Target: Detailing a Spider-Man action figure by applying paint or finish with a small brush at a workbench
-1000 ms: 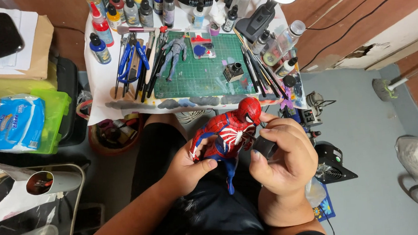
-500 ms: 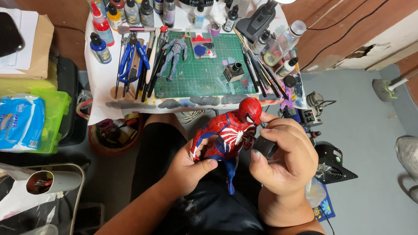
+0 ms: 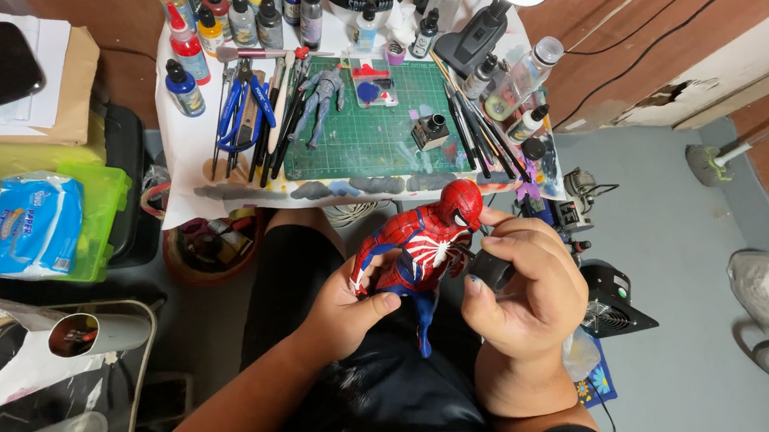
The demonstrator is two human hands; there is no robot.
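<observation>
Over the lap, both hands meet on a red-and-blue figure [image 3: 424, 249]. Left hand [image 3: 342, 311] curled around its lower body, thumb pressed near the waist; figure tilted, head toward the table. Right hand [image 3: 523, 292] closed on a small black object [image 3: 491, 270] held just beside the figure's chest, fingers wrapped over it. Beyond the knees: green cutting mat [image 3: 369, 139] on a white table, a grey figure [image 3: 320, 98] lying on it, brushes [image 3: 474, 131] along the mat's right edge, paint bottles [image 3: 232, 22] at the back.
</observation>
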